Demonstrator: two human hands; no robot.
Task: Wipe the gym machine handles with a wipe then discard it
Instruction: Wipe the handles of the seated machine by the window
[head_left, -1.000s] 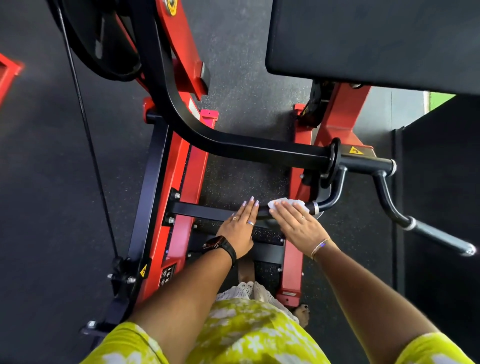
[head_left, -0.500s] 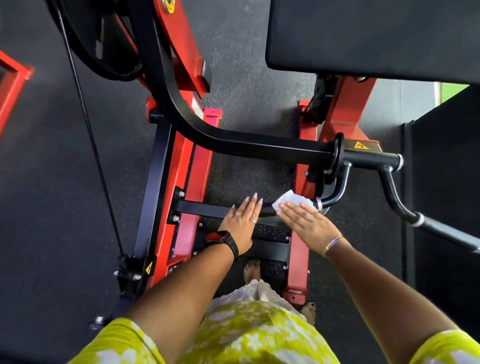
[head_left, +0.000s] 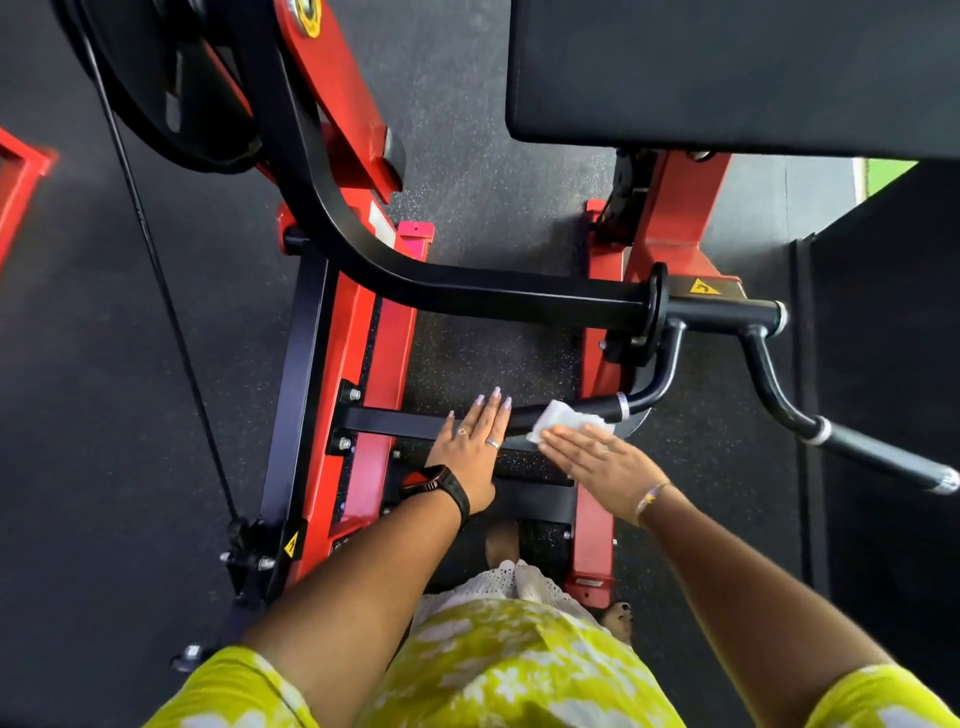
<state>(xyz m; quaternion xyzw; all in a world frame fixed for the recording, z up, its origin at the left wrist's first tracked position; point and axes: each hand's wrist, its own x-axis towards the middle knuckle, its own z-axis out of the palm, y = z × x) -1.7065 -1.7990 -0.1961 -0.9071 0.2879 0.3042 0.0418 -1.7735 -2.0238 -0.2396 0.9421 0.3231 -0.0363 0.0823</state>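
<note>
A white wipe (head_left: 563, 420) lies over the near black handle (head_left: 644, 397) of the red and black gym machine. My right hand (head_left: 597, 460) presses the wipe onto that handle with straight fingers. Just left of it, my left hand (head_left: 475, 447) rests flat on the handle's end, fingers straight and pointing away from me. A second black handle (head_left: 852, 447) sticks out to the right, untouched.
A black padded seat (head_left: 727, 73) hangs above at the top right. The machine's curved black arm (head_left: 467, 291) and red frame (head_left: 363, 415) surround the handles. A weight plate (head_left: 171, 93) and a thin cable (head_left: 171, 312) are at the left. Dark rubber floor lies below.
My right hand with the wipe has slid a little to the right along the near handle. My left hand has stayed at the handle's end.
</note>
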